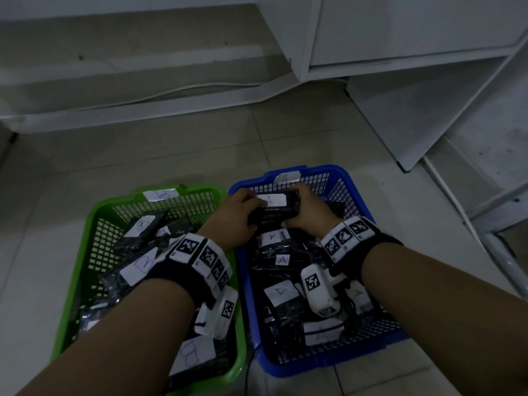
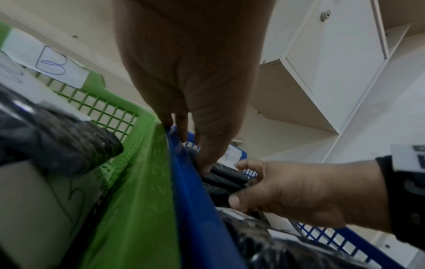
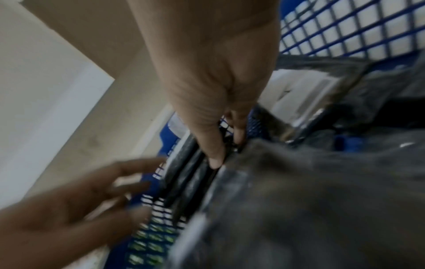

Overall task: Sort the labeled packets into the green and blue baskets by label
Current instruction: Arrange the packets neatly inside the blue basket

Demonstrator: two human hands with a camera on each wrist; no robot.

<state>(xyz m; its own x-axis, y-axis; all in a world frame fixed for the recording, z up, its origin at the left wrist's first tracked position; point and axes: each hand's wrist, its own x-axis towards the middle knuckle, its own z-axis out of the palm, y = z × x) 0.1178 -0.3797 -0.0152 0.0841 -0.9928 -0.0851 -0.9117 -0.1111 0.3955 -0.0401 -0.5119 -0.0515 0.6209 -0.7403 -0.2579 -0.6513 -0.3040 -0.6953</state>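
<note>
A stack of black packets (image 1: pixel 274 210) with a white "A" label on top is held between both hands at the far end of the blue basket (image 1: pixel 357 192). My left hand (image 1: pixel 251 207) grips its left end, thumb on the near side. My right hand (image 1: pixel 294 208) grips the right end, and in the right wrist view its thumb (image 3: pixel 216 156) presses the packet edges (image 3: pixel 190 182). The blue basket carries an "A" tag (image 1: pixel 285 177) and holds several A packets (image 1: pixel 281 292). The green basket (image 1: pixel 100 207) on the left carries a "B" tag (image 1: pixel 161 194) and holds B packets (image 1: pixel 140 264).
The two baskets stand side by side, rims touching, on a pale tiled floor (image 1: pixel 143 155). White shelving (image 1: pixel 400 81) rises behind and to the right. A white cable (image 1: pixel 185 91) runs along the back.
</note>
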